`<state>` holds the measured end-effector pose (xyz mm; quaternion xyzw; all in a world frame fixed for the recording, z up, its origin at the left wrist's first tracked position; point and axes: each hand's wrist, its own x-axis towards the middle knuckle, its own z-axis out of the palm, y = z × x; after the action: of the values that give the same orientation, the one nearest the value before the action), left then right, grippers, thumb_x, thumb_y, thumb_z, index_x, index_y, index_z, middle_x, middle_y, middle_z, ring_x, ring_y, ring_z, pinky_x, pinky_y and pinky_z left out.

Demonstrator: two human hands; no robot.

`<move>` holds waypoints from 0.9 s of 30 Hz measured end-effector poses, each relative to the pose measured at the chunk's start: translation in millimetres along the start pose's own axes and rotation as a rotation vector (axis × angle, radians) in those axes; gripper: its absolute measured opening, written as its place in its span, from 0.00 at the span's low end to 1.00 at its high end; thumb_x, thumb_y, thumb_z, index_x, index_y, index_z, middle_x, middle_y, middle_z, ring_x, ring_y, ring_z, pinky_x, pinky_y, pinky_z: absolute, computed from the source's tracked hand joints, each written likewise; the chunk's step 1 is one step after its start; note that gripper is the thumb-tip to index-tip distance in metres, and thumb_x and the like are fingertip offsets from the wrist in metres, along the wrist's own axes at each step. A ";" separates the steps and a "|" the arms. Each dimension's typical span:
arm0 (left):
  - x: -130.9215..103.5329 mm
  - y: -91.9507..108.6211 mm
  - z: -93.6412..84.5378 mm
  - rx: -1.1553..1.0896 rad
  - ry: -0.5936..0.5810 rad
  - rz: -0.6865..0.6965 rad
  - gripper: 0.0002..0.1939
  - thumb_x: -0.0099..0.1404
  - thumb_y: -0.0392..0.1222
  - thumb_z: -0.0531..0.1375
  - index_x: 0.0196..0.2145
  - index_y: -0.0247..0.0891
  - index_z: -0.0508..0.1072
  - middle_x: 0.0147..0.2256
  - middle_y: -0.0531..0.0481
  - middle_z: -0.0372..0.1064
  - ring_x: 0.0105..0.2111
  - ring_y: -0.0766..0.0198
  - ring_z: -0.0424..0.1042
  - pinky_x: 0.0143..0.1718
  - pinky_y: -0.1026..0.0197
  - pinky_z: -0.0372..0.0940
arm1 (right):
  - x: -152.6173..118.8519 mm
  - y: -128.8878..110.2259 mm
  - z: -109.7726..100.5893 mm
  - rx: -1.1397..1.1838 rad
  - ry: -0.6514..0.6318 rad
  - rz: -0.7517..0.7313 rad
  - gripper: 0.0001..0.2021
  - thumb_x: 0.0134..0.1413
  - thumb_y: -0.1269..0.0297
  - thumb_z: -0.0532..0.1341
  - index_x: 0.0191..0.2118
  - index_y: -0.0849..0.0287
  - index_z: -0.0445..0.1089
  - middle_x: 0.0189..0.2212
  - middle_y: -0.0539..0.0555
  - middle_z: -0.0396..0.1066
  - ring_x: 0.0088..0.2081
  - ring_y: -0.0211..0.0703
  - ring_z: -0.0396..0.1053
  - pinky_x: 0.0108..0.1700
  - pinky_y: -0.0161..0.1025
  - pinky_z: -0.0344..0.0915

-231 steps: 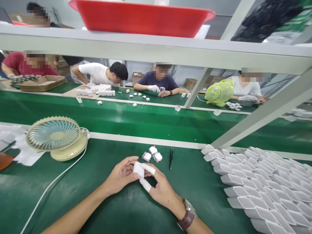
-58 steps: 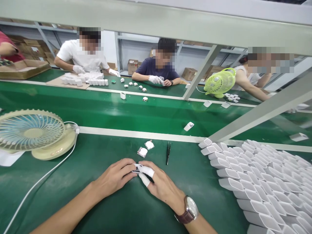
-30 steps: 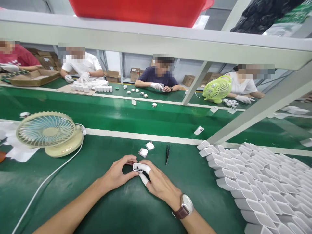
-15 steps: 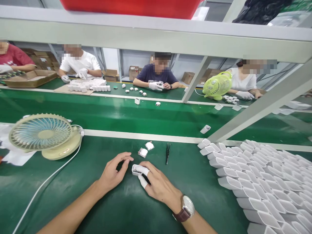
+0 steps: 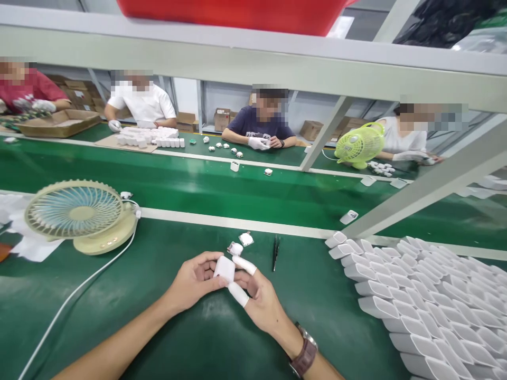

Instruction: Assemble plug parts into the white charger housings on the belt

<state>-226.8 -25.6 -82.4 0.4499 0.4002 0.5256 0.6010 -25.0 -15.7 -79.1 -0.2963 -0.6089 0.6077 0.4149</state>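
A small white casing (image 5: 224, 269) is held up between both hands, its broad face toward me. My left hand (image 5: 200, 277) grips its left side with thumb and fingers. On its right side, my right hand (image 5: 253, 290), with white covers on thumb and forefinger, closes on the casing's edge. Just beyond the hands lie two small white parts, one (image 5: 235, 249) almost behind the casing and another (image 5: 246, 239) farther back. Black tweezers (image 5: 275, 253) rest on the green table (image 5: 190, 338) to the right of them.
Rows of white open casings (image 5: 431, 301) cover the right side. A beige fan (image 5: 81, 214) with a white cable stands left. A green belt (image 5: 198, 184) crosses ahead, carrying a few white pieces. A slanted metal post (image 5: 396, 195) rises at right. Several people sit beyond the belt.
The casing was in my right hand with its opening showing; now it is turned broad face toward me. My left hand has moved in and taken hold of it.
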 end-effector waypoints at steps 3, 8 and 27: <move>0.7 1.3 0.8 -0.069 0.043 -0.039 0.31 0.51 0.43 0.79 0.51 0.37 0.77 0.39 0.46 0.77 0.36 0.60 0.77 0.38 0.56 0.76 | 0.0 2.3 -0.8 0.022 0.017 0.068 0.28 0.63 0.48 0.67 0.62 0.54 0.66 0.45 0.58 0.79 0.47 0.51 0.80 0.59 0.58 0.73; 1.7 1.7 2.7 -0.059 0.104 -0.086 0.33 0.48 0.46 0.79 0.50 0.35 0.76 0.38 0.46 0.77 0.30 0.63 0.76 0.26 0.64 0.72 | 1.5 2.8 0.9 0.065 0.023 0.137 0.27 0.59 0.45 0.69 0.58 0.55 0.70 0.49 0.59 0.80 0.50 0.54 0.79 0.59 0.58 0.74; 8.8 11.3 -12.7 0.217 0.129 -0.047 0.25 0.63 0.62 0.67 0.45 0.37 0.77 0.32 0.49 0.77 0.26 0.62 0.75 0.29 0.59 0.74 | 1.5 -1.6 -8.4 -0.777 -0.013 -0.327 0.27 0.70 0.66 0.59 0.71 0.53 0.56 0.64 0.63 0.66 0.63 0.53 0.68 0.64 0.55 0.69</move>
<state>-240.8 -14.8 -75.0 0.4681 0.5031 0.4927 0.5338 -18.2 -10.3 -78.1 -0.3263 -0.8345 0.2608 0.3593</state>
